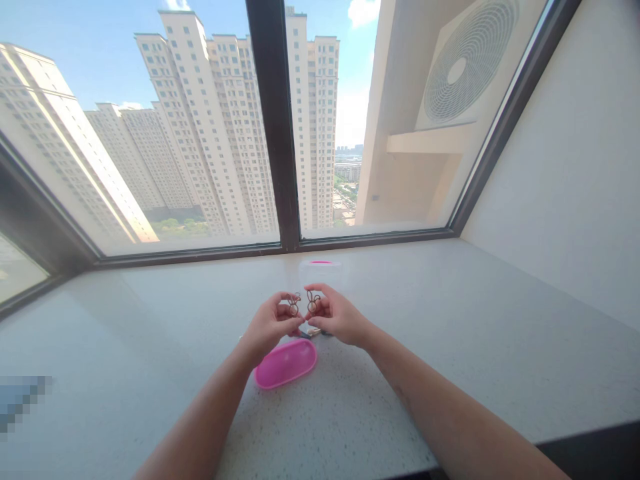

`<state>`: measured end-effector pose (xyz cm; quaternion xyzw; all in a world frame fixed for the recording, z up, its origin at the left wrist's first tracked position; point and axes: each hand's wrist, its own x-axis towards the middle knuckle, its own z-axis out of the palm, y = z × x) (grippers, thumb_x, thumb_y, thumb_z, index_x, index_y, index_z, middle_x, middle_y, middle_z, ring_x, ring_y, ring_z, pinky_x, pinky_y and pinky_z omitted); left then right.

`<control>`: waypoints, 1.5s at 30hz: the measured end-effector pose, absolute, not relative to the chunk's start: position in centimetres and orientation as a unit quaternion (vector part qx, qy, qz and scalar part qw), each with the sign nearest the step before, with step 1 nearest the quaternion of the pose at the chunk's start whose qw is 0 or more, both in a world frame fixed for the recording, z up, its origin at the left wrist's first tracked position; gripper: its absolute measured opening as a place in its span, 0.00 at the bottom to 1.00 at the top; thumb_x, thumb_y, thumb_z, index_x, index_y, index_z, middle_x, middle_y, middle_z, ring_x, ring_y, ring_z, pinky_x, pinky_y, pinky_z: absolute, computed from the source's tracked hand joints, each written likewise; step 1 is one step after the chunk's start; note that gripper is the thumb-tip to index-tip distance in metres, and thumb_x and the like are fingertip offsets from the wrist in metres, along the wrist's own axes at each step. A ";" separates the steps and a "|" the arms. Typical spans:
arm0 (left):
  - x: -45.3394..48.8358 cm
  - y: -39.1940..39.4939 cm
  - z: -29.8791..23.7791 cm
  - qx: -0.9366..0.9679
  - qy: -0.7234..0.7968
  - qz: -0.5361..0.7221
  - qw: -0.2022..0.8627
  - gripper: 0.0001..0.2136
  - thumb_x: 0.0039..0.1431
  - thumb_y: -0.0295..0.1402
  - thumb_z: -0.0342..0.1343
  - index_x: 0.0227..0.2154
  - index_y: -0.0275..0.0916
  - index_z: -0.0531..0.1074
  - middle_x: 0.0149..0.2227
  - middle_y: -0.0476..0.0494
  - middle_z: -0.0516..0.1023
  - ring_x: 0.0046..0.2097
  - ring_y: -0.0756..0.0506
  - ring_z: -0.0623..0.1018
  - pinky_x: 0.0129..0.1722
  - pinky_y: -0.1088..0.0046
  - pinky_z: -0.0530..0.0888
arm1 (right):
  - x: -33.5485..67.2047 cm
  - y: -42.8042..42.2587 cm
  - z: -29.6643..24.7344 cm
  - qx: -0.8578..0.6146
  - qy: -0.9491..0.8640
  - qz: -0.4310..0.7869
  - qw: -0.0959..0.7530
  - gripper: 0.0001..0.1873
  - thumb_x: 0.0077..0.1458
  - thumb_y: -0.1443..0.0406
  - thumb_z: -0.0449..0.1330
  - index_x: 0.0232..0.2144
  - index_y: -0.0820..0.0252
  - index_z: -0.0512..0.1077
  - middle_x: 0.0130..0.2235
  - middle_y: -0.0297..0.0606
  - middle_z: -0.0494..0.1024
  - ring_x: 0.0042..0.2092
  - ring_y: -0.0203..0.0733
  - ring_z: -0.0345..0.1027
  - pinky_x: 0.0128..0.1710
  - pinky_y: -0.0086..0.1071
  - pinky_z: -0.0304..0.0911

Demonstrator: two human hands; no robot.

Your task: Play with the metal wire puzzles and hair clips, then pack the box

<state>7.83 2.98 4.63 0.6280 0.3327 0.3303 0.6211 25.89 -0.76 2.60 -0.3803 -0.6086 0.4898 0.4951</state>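
My left hand (pixel 267 321) pinches a small brown looped piece (pixel 293 307) between thumb and fingers. It looks like thin wire bent into a rabbit-head outline with two ears. A matching brown looped piece (pixel 313 303) is upright in the closed fingers of my right hand (pixel 343 317). Both hands are close together above the counter, and the two pieces stay slightly apart. Just below the fingers lies a small object with dark and pale parts (pixel 311 332), partly hidden and too small to name. A shallow pink oblong tray (pixel 287 364) sits beneath my left wrist.
Behind the hands, a clear container with a pink strip (pixel 321 264) stands near the window frame (pixel 287 243). The speckled pale counter (pixel 475 347) spreads to both sides. At the right rises a white wall (pixel 565 173). A blurred-out patch (pixel 17 400) covers something at the left edge.
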 end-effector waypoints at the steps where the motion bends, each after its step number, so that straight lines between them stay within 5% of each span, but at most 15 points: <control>1: 7.8 3.0 4.6 0.628 0.327 0.332 0.623 0.21 0.45 0.31 0.62 0.42 0.36 0.62 0.26 0.50 0.72 0.25 0.49 0.75 0.26 0.74 0.71 | 25.9 -0.7 2.6 -0.382 -0.610 0.487 0.496 0.31 0.43 0.72 0.61 0.51 0.56 0.59 0.30 0.31 0.70 0.34 0.36 0.68 0.36 0.33 0.64; 16: 7.7 2.8 5.0 0.636 0.301 0.347 0.620 0.20 0.48 0.34 0.59 0.44 0.36 0.63 0.27 0.49 0.73 0.22 0.54 0.68 0.24 0.75 0.65 | 25.7 -0.6 2.6 -0.367 -0.609 0.487 0.508 0.33 0.43 0.71 0.62 0.53 0.56 0.59 0.31 0.31 0.71 0.35 0.37 0.69 0.38 0.34 0.65; 23: 7.6 2.6 5.5 0.633 0.312 0.375 0.600 0.29 0.49 0.32 0.57 0.55 0.39 0.54 0.25 0.51 0.73 0.21 0.53 0.68 0.24 0.75 0.66 | 25.6 -0.5 2.4 -0.367 -0.611 0.484 0.508 0.35 0.43 0.71 0.62 0.54 0.56 0.59 0.31 0.32 0.71 0.36 0.39 0.69 0.38 0.36 0.65; 34: 7.7 2.4 5.2 0.653 0.297 0.354 0.600 0.30 0.44 0.32 0.62 0.52 0.40 0.58 0.27 0.51 0.71 0.28 0.51 0.70 0.28 0.75 0.68 | 25.8 -0.4 2.2 -0.373 -0.619 0.471 0.506 0.37 0.40 0.73 0.63 0.54 0.56 0.59 0.32 0.32 0.71 0.37 0.39 0.69 0.40 0.37 0.66; 45: 7.6 2.6 4.7 0.720 0.309 0.355 0.510 0.29 0.48 0.30 0.58 0.55 0.40 0.58 0.29 0.50 0.72 0.24 0.54 0.65 0.26 0.77 0.63 | 25.8 -0.6 2.5 -0.377 -0.628 0.454 0.507 0.36 0.40 0.74 0.62 0.54 0.56 0.60 0.32 0.33 0.71 0.36 0.38 0.69 0.39 0.37 0.66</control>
